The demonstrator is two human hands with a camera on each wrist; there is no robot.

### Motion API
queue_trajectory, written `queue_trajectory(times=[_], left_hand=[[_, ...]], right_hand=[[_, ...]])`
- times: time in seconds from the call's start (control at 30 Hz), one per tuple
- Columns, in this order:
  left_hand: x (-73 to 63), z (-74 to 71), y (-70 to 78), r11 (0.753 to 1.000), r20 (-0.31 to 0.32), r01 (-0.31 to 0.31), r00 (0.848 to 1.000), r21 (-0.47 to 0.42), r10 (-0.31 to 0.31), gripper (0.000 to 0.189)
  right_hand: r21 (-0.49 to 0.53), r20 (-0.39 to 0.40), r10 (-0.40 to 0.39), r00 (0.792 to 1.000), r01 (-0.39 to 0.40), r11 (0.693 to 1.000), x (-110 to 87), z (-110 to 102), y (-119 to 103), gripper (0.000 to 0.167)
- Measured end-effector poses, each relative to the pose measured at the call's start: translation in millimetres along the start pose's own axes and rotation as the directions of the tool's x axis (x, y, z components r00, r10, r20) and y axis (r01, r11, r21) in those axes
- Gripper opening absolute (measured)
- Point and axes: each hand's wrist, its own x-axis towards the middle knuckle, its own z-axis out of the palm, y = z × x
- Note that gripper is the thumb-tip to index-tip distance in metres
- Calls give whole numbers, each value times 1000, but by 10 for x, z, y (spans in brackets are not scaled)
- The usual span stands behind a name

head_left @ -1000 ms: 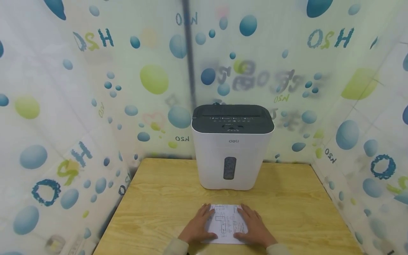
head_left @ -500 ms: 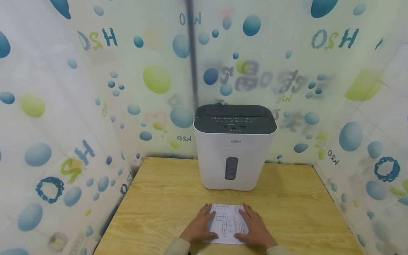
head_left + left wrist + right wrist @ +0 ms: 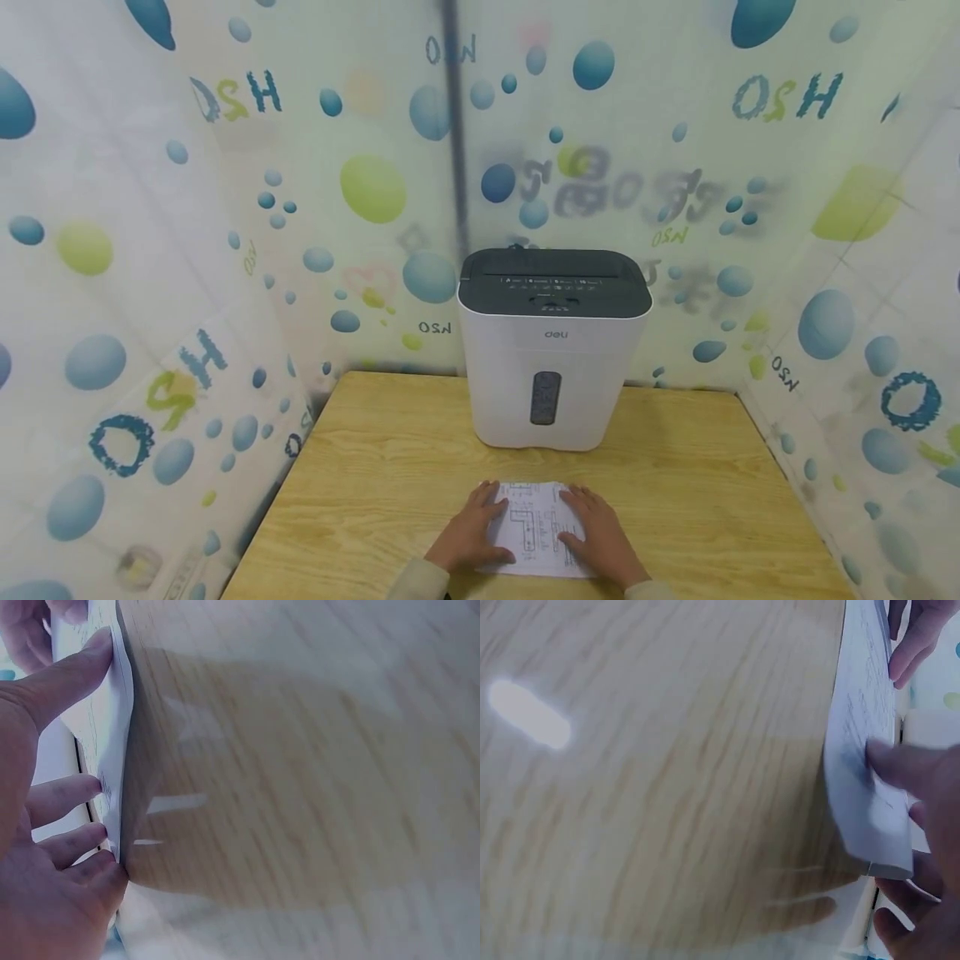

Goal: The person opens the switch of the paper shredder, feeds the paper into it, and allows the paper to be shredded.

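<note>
A white printed paper (image 3: 528, 533) with line drawings and text lies on the table in front of the person in the head view. My left hand (image 3: 471, 532) rests on its left side, fingers extended and thumb apart. On its right side lies my right hand (image 3: 602, 537), its thumb on the print and fingers by the far right corner. The left wrist view shows the near edge of the paper (image 3: 120, 712) slightly raised off the wood. Seen from the right wrist, the paper (image 3: 862, 765) bends at its side edge, beside the right fingers (image 3: 904, 900).
A white paper shredder (image 3: 551, 354) with a dark top and a small window stands behind the paper. Beneath both is a wooden table (image 3: 375, 467). Patterned curtains (image 3: 360, 292) enclose the table at the back and sides.
The right thumb has slid up and slightly right on the paper, and the paper's near right part has shifted and bent a little. The left hand stays nearly as it was.
</note>
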Motion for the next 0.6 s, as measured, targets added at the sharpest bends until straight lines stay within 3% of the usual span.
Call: queue_trajectory(times=[0.17, 0.3, 0.47, 0.6], left_hand=[[18, 9, -38, 1000, -15, -15, 1000, 4, 15, 89], [26, 19, -78, 998, -63, -65, 996, 2, 65, 98], [37, 13, -100, 997, -90, -61, 994, -54, 56, 115], [66, -27, -110, 988, -119, -44, 992, -146, 27, 120]], right_hand=[[33, -115, 23, 993, -19, 999, 66, -5, -19, 59], [158, -187, 77, 979, -47, 986, 139, -53, -21, 54], [364, -118, 202, 972, -147, 920, 196, -143, 17, 25], [484, -25, 273, 962, -227, 845, 201, -222, 58, 16]])
